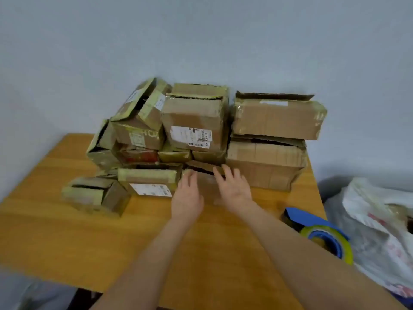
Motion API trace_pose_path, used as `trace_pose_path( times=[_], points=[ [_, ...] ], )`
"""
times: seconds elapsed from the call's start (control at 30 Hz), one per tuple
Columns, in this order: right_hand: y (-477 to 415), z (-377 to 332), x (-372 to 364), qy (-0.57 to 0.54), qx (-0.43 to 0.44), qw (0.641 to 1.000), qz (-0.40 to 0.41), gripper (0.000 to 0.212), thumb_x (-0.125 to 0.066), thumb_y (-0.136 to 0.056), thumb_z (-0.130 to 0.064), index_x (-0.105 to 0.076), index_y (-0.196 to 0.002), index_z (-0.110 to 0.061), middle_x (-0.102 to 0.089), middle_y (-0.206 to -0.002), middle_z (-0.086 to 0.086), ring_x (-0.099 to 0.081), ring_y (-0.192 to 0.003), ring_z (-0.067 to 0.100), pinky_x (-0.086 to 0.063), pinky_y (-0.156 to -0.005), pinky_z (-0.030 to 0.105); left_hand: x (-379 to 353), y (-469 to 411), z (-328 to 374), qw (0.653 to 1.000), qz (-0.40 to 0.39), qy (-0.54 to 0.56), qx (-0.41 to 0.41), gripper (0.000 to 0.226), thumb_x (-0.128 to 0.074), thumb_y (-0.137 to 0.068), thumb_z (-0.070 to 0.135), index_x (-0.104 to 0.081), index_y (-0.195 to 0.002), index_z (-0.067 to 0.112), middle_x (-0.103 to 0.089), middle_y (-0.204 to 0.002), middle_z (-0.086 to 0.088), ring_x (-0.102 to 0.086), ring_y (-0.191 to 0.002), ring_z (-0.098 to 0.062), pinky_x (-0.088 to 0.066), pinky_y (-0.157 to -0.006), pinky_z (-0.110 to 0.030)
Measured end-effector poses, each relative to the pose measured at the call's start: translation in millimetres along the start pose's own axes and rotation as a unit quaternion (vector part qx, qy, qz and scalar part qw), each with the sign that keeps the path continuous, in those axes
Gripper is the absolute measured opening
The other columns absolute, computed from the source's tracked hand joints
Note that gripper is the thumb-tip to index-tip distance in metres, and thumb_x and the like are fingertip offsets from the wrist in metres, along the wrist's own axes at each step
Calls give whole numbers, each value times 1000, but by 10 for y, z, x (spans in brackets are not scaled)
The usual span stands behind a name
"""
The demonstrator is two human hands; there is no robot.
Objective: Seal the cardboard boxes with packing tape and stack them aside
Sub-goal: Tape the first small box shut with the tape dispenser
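There is one table (67, 220). On the table I count about twelve cardboard boxes (194, 121). The pile hides some edges, so I am not sure of the number. Two of them are big, and they sit at the right end of the table, one (277, 118) on top of the other (263, 166). Two hands reach over the table, one left hand (187, 193) and one right hand (232, 186). At the table's right edge is one blue tape holder (312, 218) with one roll of tape (321, 228). Beside the table, on the right, is one white bag (375, 220).
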State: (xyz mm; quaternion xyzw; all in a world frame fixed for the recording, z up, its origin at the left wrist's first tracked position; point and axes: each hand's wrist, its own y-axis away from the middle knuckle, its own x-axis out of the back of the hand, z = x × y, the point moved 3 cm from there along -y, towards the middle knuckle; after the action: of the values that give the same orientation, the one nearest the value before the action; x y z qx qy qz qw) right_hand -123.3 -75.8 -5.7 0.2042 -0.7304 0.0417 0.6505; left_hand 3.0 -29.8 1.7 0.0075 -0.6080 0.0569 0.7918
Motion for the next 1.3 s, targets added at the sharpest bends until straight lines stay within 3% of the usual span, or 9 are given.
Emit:
trace_pose_path(
  times=[0.17,0.37,0.43,0.5,0.63,0.8,0.9,1.03,1.3],
  points=[
    [-18,37,-75,47,24,998,40,60,-57,-95,-24,-31,-149,-22,-28,-149,9,-24,-134,34,-30,-106,42,-11,-7,1,1000,7,3,11,69,-53,-92,11,-18,-152,12,-20,-156,-5,-25,-143,-20,-34,-110,-28],
    [24,118,-118,-10,27,1000,0,60,-54,-97,-20,-29,-150,-33,2,-162,11,2,-149,32,-15,-118,44,-38,-69,8,997,-50,-49,10,85,-63,-90,26,-8,-153,14,-6,-160,-8,-16,-146,-25,-31,-113,-34],
    [84,158,-112,-35,31,998,-30,61,-56,-96,-21,-30,-149,-37,6,-163,9,2,-149,32,-17,-118,44,-90,-67,19,990,-97,-99,4,94,-67,-86,34,-3,-153,17,3,-160,-13,-4,-148,-29,-20,-118,-38],
    [152,181,-79,-64,28,996,-57,61,-59,-95,-20,-33,-148,-36,2,-163,8,-10,-148,32,-24,-117,43,-143,-59,24,982,-141,-128,6,99,-69,-84,37,0,-153,22,12,-158,-19,3,-147,-34,-15,-120,-43],
    [352,200,-50,-78,7,994,-72,63,-66,-90,-27,-34,-144,-27,-10,-159,7,-43,-130,32,-42,-103,40,-151,15,46,980,-176,-92,26,91,-69,-85,32,-8,-153,30,6,-159,-19,-19,-143,-37,-34,-112,-42],
    [708,278,-65,-44,-3,995,-94,70,-62,-90,-45,-26,-149,-40,-20,-152,3,-32,-131,32,-36,-106,41,-107,232,-40,980,-175,-82,-51,85,-71,-80,45,-23,-149,33,-21,-150,-10,-35,-131,-29,-43,-102,-39],
    [923,282,-87,-3,-4,997,-81,61,-55,-91,-51,-29,-147,-47,-23,-151,3,-27,-130,31,-31,-107,41,-106,424,-37,976,-131,-125,-119,77,-59,-86,52,-22,-151,30,-18,-155,-10,-20,-142,-29,-27,-113,-39],
    [1057,220,-98,2,-3,997,-77,56,-54,-93,-45,-32,-145,-49,-17,-156,1,-25,-133,31,-30,-108,40,-254,619,-27,956,-142,-147,-211,79,-42,-96,52,2,-154,21,14,-160,-6,9,-148,-23,-1,-121,-39],
    [1041,165,-150,9,-26,995,-97,54,-53,-95,-44,-31,-145,-49,-13,-158,1,-24,-133,33,-31,-109,42,-361,748,-27,953,-124,-151,-233,60,-24,-105,36,20,-145,27,31,-145,-12,19,-144,-23,12,-115,-34]
  ],
)
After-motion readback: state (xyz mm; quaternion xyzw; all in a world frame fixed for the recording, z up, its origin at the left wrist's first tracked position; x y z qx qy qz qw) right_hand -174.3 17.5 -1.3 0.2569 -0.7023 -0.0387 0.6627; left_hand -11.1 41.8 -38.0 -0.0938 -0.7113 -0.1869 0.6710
